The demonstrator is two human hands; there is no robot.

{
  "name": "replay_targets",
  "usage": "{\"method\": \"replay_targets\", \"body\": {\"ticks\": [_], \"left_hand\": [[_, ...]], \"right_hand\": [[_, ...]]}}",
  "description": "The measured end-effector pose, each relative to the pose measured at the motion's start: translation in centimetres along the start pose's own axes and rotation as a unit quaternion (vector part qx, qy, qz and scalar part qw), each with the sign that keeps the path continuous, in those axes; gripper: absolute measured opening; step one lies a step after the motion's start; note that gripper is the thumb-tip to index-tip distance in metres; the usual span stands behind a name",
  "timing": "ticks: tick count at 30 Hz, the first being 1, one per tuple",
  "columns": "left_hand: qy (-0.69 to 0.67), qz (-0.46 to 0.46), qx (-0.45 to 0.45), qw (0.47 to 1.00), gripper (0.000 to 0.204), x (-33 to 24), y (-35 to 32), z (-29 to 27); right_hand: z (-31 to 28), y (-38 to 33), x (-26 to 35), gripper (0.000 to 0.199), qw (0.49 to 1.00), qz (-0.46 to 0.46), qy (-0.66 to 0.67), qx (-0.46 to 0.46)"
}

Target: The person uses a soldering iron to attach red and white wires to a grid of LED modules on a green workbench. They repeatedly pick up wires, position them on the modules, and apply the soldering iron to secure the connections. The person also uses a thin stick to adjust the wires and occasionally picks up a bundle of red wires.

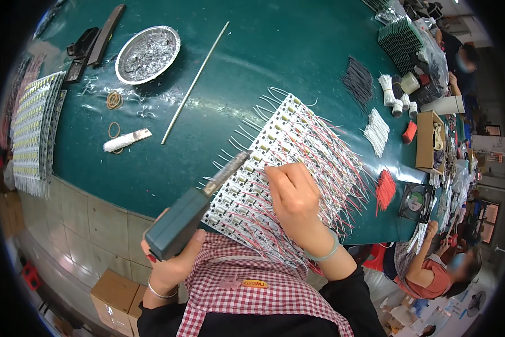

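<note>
In my left hand (171,264) is a dark green soldering gun (180,220), gripped by its body. Its metal tip reaches the left part of a panel of white circuit boards (242,194), which lies slanted before me. My right hand (295,194) is closed over the panel with thumb and forefinger pinched just right of the tip; what they hold is too small to tell. Rows of red and white wires (325,163) stick out across the panel's right side, and thin white wires (238,135) stand out along its left edge.
A metal bowl of solder scraps (148,55), a thin rod (196,81), rubber bands (114,100) and a white-wrapped tool (127,140) lie at left. Stacked board panels (36,132) stand far left. Black (357,81), white (377,132) and red wire bundles (385,191) lie right, near a small fan (415,201).
</note>
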State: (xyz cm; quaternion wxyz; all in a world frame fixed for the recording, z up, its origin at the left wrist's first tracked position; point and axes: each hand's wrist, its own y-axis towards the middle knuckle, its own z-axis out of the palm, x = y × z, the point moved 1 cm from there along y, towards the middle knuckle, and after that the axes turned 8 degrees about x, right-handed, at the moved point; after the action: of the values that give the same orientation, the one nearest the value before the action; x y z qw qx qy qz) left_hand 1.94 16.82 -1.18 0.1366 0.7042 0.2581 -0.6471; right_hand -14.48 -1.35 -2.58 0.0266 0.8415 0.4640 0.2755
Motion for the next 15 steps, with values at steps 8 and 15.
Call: {"method": "replay_targets", "body": {"ticks": [8, 15], "left_hand": [[0.063, 0.027, 0.05, 0.996, 0.021, -0.6, 0.5, 1.0], [0.111, 0.064, 0.057, 0.99, 0.017, -0.6, 0.8, 1.6]], "right_hand": [[0.7, -0.4, -0.4, 0.031, 1.0, 0.008, 0.001, 0.006], [0.7, -0.4, -0.4, 0.03, 1.0, 0.012, -0.007, 0.006]]}}
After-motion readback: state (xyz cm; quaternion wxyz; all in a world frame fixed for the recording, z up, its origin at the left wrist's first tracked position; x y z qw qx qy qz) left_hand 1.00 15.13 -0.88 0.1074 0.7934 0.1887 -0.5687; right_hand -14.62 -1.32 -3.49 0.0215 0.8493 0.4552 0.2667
